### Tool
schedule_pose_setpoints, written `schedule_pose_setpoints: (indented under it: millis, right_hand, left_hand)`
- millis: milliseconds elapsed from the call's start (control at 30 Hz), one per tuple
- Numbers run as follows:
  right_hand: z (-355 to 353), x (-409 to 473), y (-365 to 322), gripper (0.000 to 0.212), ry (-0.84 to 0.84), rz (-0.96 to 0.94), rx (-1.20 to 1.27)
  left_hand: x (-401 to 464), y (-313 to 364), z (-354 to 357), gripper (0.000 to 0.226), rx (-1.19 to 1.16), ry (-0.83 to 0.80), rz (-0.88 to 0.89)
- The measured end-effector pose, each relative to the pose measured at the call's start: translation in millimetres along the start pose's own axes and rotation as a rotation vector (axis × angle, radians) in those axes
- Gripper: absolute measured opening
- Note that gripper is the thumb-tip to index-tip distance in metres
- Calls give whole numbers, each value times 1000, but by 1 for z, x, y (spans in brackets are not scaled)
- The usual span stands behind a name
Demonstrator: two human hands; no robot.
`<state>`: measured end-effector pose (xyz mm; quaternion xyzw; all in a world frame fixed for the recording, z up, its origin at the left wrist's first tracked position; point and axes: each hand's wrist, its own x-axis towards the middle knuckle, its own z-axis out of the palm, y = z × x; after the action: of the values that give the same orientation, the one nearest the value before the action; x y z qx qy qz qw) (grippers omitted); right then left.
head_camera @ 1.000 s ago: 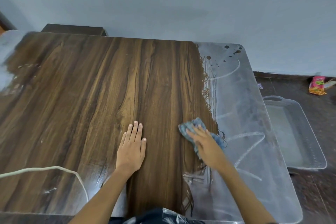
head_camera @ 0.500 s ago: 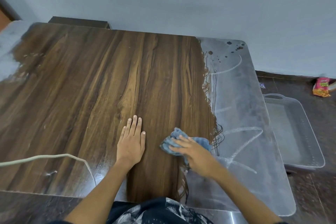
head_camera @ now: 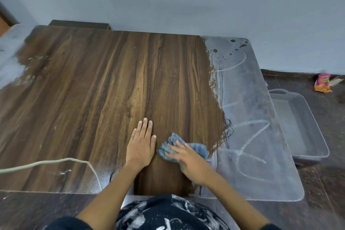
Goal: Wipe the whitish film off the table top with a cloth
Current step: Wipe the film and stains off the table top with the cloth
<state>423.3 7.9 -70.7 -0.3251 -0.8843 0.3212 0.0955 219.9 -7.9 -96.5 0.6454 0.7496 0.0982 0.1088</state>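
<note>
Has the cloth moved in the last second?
Yes. The cloth slid left, away from the film's edge and toward the resting left hand, under the right hand.

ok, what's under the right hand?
A crumpled blue cloth, pressed onto the brown wood-grain table top by the right hand, fingers spread flat. The cloth's middle and the surface beneath it are covered, so any film there cannot be seen.
</note>
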Motion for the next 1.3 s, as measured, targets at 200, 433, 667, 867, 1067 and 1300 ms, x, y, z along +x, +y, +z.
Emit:
schedule_pose_setpoints:
  millis: [200,433,667,867,1067,1300]
  right_hand:
    - [-41,-33,43,65,72,240,10]
    - [-13,35,1,43,169,323,70]
    - [31,-29,-51,56,10,122,56]
    - [4,-86,-13,62,75,339,48]
    - [22,-36,-25,40,314,557,75]
    - [56,-50,-71,46,178,345,101]
  left_hand:
    - [-25,-12,1,65,0,-9,61]
    - [-50,-19,0,62,-9,-19,66]
    - [-58,-19,-4,63,-25,-34,73]
    - [-68,-18,0,68,-36,-32,69]
    - [-88,-15,-1,62,-39,-40,65]
    - [-109,-19,-4,66,-40,-66,110]
